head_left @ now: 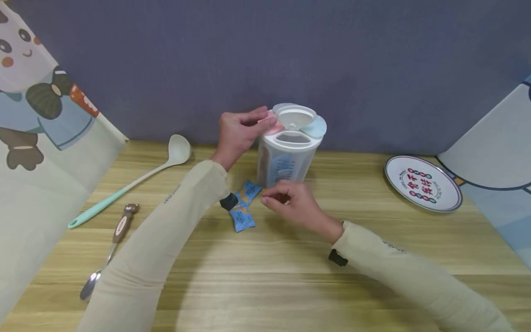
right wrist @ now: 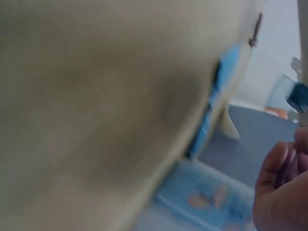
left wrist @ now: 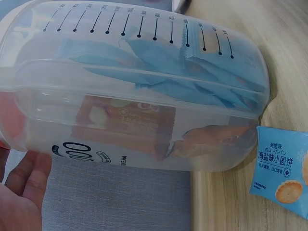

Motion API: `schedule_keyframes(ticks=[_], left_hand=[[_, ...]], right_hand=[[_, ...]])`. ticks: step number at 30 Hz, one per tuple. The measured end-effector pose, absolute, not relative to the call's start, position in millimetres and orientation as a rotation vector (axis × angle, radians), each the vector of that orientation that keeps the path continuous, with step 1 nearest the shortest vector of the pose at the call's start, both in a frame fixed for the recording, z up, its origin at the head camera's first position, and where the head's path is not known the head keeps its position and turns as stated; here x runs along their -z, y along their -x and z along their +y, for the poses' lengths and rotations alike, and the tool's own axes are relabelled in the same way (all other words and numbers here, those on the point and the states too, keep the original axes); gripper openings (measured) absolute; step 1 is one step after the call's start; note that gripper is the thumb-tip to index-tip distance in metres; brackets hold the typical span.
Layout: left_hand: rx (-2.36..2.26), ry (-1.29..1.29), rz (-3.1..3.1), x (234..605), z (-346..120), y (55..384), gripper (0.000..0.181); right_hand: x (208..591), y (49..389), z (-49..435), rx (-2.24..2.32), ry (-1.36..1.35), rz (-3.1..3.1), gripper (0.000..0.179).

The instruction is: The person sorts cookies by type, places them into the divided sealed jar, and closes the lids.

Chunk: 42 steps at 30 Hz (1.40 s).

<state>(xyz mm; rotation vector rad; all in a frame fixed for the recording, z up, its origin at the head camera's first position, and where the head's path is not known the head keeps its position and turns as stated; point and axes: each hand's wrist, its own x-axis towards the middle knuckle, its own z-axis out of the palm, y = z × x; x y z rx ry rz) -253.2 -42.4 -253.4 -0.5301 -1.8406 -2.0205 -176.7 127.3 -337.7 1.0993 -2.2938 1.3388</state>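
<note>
A clear storage container [head_left: 286, 166] with a white divided lid stands against the back wall. Pink [head_left: 275, 124] and pale blue [head_left: 316, 128] flaps cover parts of the lid. My left hand [head_left: 240, 133] grips the lid's left side at the pink flap, thumb in front. Through the container's wall, blue packets [left wrist: 163, 62] and orange-brown packets [left wrist: 125, 122] show in separate compartments. Just before the container hovers my right hand [head_left: 294, 203], fingers curled and thumb near the index fingertip, nothing visible in it. Blue biscuit packets [head_left: 242, 217] lie on the table between the hands.
On the left lie a white ladle [head_left: 179, 150] with a mint handle and a spoon [head_left: 120, 228] with a brown bear handle, partly behind my left sleeve. A white plate [head_left: 423, 184] with red lettering sits at the right. A grey-blue wall [head_left: 166, 69] bounds the table's back.
</note>
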Motion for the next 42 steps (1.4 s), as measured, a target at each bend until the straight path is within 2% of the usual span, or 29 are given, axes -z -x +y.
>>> schedule_keyframes(ticks=[5, 19, 30, 42], left_hand=[[2.037, 0.523, -1.833, 253.5, -42.4, 254.2, 0.026], [1.976, 0.535, -1.846, 253.5, -42.0, 253.8, 0.024], [2.017, 0.544, -1.818, 253.0, -42.4, 253.5, 0.025], [2.003, 0.535, -1.832, 252.5, -42.5, 253.3, 0.025]], right_hand=[[353.5, 170.7, 116.8, -1.470, -0.957, -2.494, 0.005], [368.6, 173.8, 105.1, -1.510, -0.902, -2.674, 0.006], [371.6, 176.5, 97.1, -1.154, -0.874, -2.732, 0.017], [369.1, 178.9, 102.4, -1.205, -0.929, -2.859, 0.019]])
